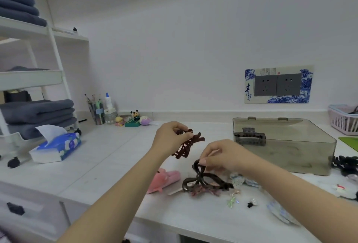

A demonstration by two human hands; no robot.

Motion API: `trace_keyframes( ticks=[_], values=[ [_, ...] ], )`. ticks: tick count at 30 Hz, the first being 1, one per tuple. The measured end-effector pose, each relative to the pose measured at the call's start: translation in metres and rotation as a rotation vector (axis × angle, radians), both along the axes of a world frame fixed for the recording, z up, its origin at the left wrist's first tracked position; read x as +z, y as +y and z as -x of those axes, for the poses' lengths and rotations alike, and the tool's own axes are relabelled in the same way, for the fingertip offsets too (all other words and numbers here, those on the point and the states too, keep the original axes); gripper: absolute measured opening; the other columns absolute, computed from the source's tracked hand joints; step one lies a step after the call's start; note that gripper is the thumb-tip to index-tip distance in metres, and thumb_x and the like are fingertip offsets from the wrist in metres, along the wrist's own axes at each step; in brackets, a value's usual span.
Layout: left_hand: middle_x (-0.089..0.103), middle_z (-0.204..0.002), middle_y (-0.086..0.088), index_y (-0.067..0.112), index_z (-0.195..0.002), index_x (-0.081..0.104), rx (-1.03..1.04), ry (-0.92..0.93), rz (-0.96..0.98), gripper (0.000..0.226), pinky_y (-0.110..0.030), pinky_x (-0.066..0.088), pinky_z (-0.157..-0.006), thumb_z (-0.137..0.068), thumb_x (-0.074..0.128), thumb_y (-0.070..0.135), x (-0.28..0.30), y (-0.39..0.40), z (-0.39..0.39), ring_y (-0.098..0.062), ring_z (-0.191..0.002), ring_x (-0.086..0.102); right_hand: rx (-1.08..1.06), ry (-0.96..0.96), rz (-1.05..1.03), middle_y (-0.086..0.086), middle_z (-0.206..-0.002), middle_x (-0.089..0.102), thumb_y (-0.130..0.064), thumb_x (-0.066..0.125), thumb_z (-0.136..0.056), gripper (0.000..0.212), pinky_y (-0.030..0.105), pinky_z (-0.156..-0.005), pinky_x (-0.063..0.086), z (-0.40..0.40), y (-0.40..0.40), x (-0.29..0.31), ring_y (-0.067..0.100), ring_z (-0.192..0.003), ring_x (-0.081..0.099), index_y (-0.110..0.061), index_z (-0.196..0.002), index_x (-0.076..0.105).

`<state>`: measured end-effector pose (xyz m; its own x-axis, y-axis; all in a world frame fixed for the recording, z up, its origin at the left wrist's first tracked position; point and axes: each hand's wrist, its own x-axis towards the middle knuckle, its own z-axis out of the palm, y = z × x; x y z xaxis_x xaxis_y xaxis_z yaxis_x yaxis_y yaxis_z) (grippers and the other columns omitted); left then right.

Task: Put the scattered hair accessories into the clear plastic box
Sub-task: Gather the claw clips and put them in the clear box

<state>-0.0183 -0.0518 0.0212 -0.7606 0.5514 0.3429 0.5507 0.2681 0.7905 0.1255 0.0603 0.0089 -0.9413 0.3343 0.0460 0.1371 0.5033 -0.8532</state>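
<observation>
My left hand (170, 138) pinches a reddish-brown claw clip (187, 145) and holds it up above the white counter. My right hand (220, 155) pinches the upper loop of a dark brown bow-shaped clip (201, 181) that still touches the counter. The clear plastic box (313, 157) stands to the right, lid off, with a grey claw clip (249, 136) inside at its left wall. A pink plush clip (164, 180), small sparkly clips (233, 198), a tiny black clip (250, 204) and a black chain-like clip (345, 162) lie scattered around.
A blue tissue pack (58, 146) lies at the left by a white rolling shelf cart (33, 80) with folded grey towels. A pen holder (96, 113), small figurines (133, 120) and a pink basket (342, 119) stand along the back wall. The counter's front edge runs below my arms.
</observation>
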Motion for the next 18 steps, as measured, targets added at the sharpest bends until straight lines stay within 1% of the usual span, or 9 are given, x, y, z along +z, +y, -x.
trace_keyframes(
  ticks=[1,3,5,6,8,11,12,15,18],
  values=[
    [0.067,-0.098,0.000,0.023,-0.095,0.068,-0.009,-0.007,-0.011,0.019,-0.021,0.047,-0.070,-0.077,0.074,0.028,0.004,0.001,-0.001,-0.014,-0.089,0.063,-0.011,0.006,0.024,0.007,-0.076,0.071,-0.020,0.072,-0.078,0.007,0.023,-0.060,0.051,-0.005,0.005,0.006,0.006,-0.057,0.064,-0.015,-0.075,0.068],
    [0.067,-0.101,-0.001,0.024,-0.095,0.068,-0.046,-0.032,-0.046,0.019,-0.020,0.048,-0.071,-0.077,0.074,0.027,0.011,0.005,-0.003,-0.015,-0.090,0.064,-0.031,0.038,0.072,0.010,-0.081,0.074,-0.020,0.071,-0.079,0.007,0.024,-0.062,0.051,-0.016,0.016,0.019,0.012,-0.068,0.068,-0.013,-0.078,0.068],
    [0.067,-0.104,-0.003,0.024,-0.095,0.067,-0.105,-0.064,-0.082,0.020,-0.024,0.051,-0.072,-0.077,0.075,0.027,0.020,0.014,-0.008,-0.014,-0.087,0.065,-0.064,0.072,0.071,0.011,-0.087,0.075,-0.020,0.070,-0.081,0.007,0.021,-0.062,0.052,-0.029,0.031,0.032,0.015,-0.078,0.070,-0.014,-0.079,0.068],
    [0.067,-0.104,-0.003,0.025,-0.096,0.067,-0.132,-0.076,-0.094,0.020,-0.025,0.052,-0.073,-0.078,0.075,0.026,0.023,0.017,-0.011,-0.013,-0.086,0.065,-0.080,0.086,0.066,0.010,-0.088,0.075,-0.020,0.069,-0.082,0.007,0.021,-0.062,0.052,-0.033,0.037,0.038,0.014,-0.079,0.071,-0.014,-0.080,0.067],
    [0.067,-0.106,-0.001,0.024,-0.100,0.066,-0.186,-0.081,-0.119,0.022,-0.022,0.051,-0.070,-0.079,0.073,0.026,0.032,0.032,-0.020,-0.010,-0.083,0.064,-0.130,0.116,0.057,0.007,-0.089,0.074,-0.021,0.068,-0.082,0.007,0.022,-0.065,0.054,-0.048,0.053,0.050,0.012,-0.077,0.071,-0.014,-0.083,0.067],
    [0.064,-0.113,0.001,0.023,-0.111,0.062,-0.235,-0.066,-0.147,0.025,-0.017,0.045,-0.062,-0.086,0.066,0.022,0.043,0.054,-0.032,-0.006,-0.080,0.061,-0.188,0.130,0.060,0.007,-0.090,0.074,-0.021,0.067,-0.083,0.006,0.029,-0.075,0.054,-0.064,0.075,0.065,0.011,-0.075,0.071,-0.015,-0.083,0.067],
    [0.062,-0.117,0.000,0.023,-0.115,0.060,-0.255,-0.062,-0.151,0.027,-0.017,0.045,-0.062,-0.089,0.062,0.021,0.047,0.063,-0.037,-0.008,-0.082,0.060,-0.206,0.142,0.071,0.007,-0.089,0.074,-0.020,0.067,-0.083,0.005,0.029,-0.075,0.054,-0.070,0.083,0.069,0.012,-0.074,0.071,-0.015,-0.082,0.067],
    [0.057,-0.127,0.000,0.022,-0.125,0.053,-0.320,-0.054,-0.151,0.032,-0.021,0.049,-0.064,-0.093,0.054,0.017,0.058,0.092,-0.052,-0.016,-0.093,0.062,-0.286,0.186,0.102,0.008,-0.084,0.073,-0.016,0.067,-0.083,0.004,0.024,-0.066,0.053,-0.087,0.104,0.082,0.013,-0.070,0.070,-0.013,-0.085,0.065],
    [0.054,-0.132,-0.001,0.023,-0.127,0.051,-0.376,-0.023,-0.125,0.033,-0.025,0.050,-0.071,-0.095,0.051,0.015,0.068,0.123,-0.065,-0.021,-0.103,0.061,-0.358,0.210,0.086,0.014,-0.090,0.074,-0.015,0.067,-0.083,0.007,0.025,-0.068,0.052,-0.102,0.130,0.091,0.016,-0.075,0.071,-0.010,-0.087,0.066]
  ],
)
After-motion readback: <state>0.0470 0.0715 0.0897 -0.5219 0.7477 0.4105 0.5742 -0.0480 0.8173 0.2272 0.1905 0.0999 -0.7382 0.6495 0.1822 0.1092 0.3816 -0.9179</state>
